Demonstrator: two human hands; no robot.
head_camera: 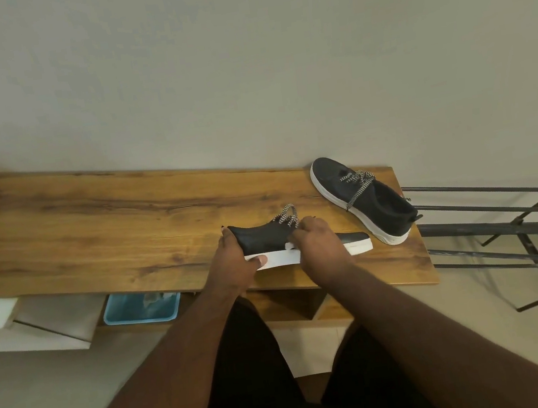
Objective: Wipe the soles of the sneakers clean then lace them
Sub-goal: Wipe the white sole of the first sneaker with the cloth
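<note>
A black sneaker with a white sole (266,244) lies near the front edge of the wooden table (91,228), toe to the left. My left hand (234,260) grips its toe, thumb on the white sole. My right hand (319,248) is curled over the sneaker's middle and seems to pinch something small and white against the side; what it is I cannot tell. Black-and-white laces (286,217) stick up from the sneaker. The second black sneaker (363,199) stands upright at the table's right end, loosely laced.
A black metal rack (505,222) stands right of the table. A blue basin (142,309) sits under the table's front edge, with a white box (18,322) to its left. The wall runs behind the table.
</note>
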